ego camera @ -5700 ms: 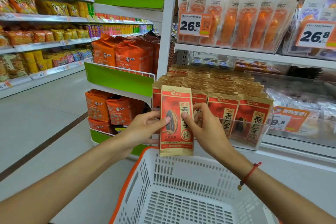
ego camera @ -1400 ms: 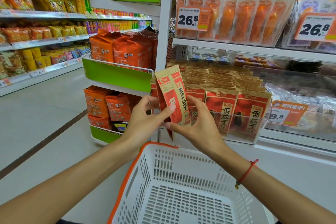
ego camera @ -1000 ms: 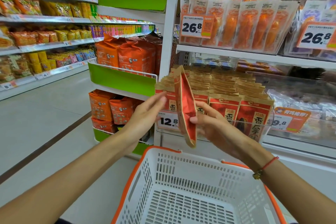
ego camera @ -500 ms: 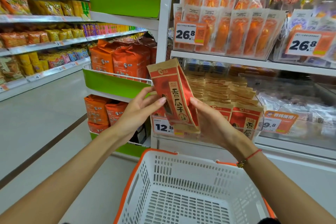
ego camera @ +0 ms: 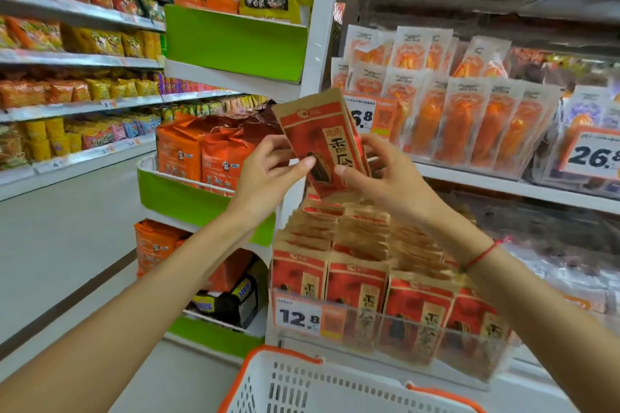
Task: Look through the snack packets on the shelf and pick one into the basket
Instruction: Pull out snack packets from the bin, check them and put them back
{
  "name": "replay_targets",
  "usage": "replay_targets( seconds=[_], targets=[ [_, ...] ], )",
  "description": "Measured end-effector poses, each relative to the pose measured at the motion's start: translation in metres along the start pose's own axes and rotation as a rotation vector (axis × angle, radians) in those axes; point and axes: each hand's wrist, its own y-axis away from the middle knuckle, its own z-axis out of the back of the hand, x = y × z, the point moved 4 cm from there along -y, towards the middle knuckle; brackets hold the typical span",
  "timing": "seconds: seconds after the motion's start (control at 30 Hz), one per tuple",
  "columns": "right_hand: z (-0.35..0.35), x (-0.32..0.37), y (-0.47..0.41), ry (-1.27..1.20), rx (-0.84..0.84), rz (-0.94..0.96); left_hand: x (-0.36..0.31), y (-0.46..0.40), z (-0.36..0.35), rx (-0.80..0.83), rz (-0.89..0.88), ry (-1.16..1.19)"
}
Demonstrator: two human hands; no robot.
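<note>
A red and brown snack packet (ego camera: pixel 318 134) with a sunflower seed picture is held up, tilted to the left, above the shelf stock. My left hand (ego camera: pixel 268 174) pinches its left edge and my right hand (ego camera: pixel 385 178) grips its right edge, with a second packet edge showing behind it. Rows of the same packets (ego camera: pixel 362 245) stand in a clear shelf bin below my hands. The white basket with an orange rim (ego camera: pixel 278 355) sits at the bottom of the view, under the bin.
A 12.8 price tag (ego camera: pixel 298 317) hangs on the bin front. Orange dried-fruit packs (ego camera: pixel 469 117) fill the shelf above, with a 26.8 tag (ego camera: pixel 593 152). Orange bags (ego camera: pixel 208 151) sit in a green end rack on the left. An aisle of crisps (ego camera: pixel 67 84) runs far left.
The packet has been turned over between both hands and raised higher above the bin. The view has tilted up, so the basket now shows only at the bottom edge.
</note>
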Motion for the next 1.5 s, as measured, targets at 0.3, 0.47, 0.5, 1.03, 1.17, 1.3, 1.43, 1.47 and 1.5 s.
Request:
replay_targets(
  seconds=[0.3,0.47,0.5,1.03,1.17,1.3,1.43,1.47,1.5],
  targets=[
    [-0.034,-0.038,-0.048,0.239,0.075,-0.052,0.043,-0.032,0.026,-0.110,0.008,-0.123],
    [-0.054,-0.049,-0.054,0.341,0.065,-0.079,0.058,-0.034,0.033,-0.148,0.034,-0.201],
    [-0.057,-0.052,-0.054,0.361,0.065,-0.085,0.062,-0.036,0.034,-0.142,0.048,-0.221],
    [-0.035,-0.080,-0.044,0.315,0.146,-0.175,0.057,-0.044,0.006,0.123,-0.026,-0.743],
    [-0.036,-0.088,-0.037,0.415,0.132,-0.136,0.069,-0.040,-0.004,0.123,0.007,-0.842],
    [-0.028,-0.077,-0.038,0.374,-0.016,0.010,0.056,-0.042,0.002,-0.027,-0.112,-0.730],
    [-0.031,-0.070,-0.041,0.526,0.050,0.038,0.051,-0.040,-0.001,0.030,-0.199,-0.931],
    [-0.031,-0.070,-0.042,0.554,0.062,0.036,0.053,-0.039,-0.004,0.062,-0.206,-0.996],
    [-0.032,-0.071,-0.045,0.568,0.077,0.026,0.054,-0.039,-0.006,0.096,-0.203,-1.041]
  ],
)
